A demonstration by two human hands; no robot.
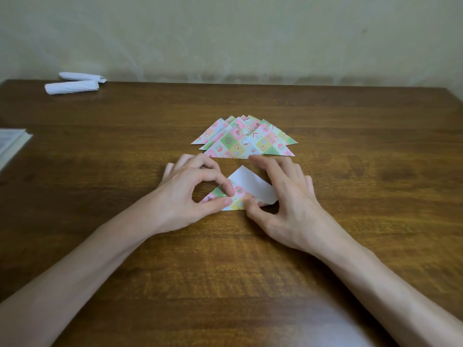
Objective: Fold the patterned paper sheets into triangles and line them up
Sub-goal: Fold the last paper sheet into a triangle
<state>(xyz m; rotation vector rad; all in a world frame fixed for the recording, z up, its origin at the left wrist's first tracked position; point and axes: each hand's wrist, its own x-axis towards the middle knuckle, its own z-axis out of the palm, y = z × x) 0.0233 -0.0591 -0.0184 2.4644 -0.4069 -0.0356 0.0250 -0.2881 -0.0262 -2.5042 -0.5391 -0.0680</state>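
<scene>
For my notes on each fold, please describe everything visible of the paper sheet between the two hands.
The paper sheet is thin, printed with pastel squares and small pictures on one side, plain white on the other. It is partly folded: a printed flap covers the left of the white face. It lies on the wooden table, just before the pile of folded triangles, not touching it. The left hand pinches the flap; the right hand holds the lower edge.

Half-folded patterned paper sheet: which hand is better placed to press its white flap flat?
Right hand, probably: its forefinger and thumb pinch the white flap's edge, while the left hand holds the patterned sheet's left corner.
</scene>
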